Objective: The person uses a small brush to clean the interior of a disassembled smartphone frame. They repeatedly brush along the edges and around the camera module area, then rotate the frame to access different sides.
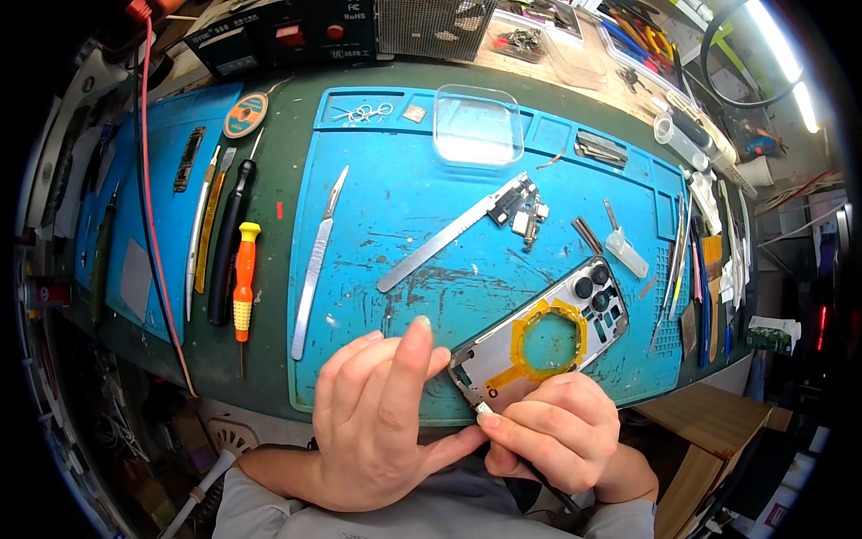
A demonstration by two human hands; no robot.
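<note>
Head view shows both hands low in the frame, over the near edge of a blue mat (404,225) on the green tabletop (278,135). The left hand (382,422) is spread wide, fingers raised, its thumb reaching toward the near corner of a phone frame (539,337); it grips nothing that I can see. The right hand (561,431) is curled tight around a thin dark tool (548,481), whose tip meets that same corner, where a small pale bit shows.

The phone frame lies flat on the mat just beyond the hands, camera holes at its far end, a yellow ring (546,337) of tape or flex in its middle. It looks stripped: no screen and no board. Small removed parts (521,211) lie farther up the mat beside a metal ruler (444,235), with a clear lid (478,124) behind them. So the teardown seems far along, and what remains appears to be fine work at the corner, with the yellow ring still in place.

A scalpel (314,260) and an orange screwdriver (243,278) rest to the left, untouched.
</note>
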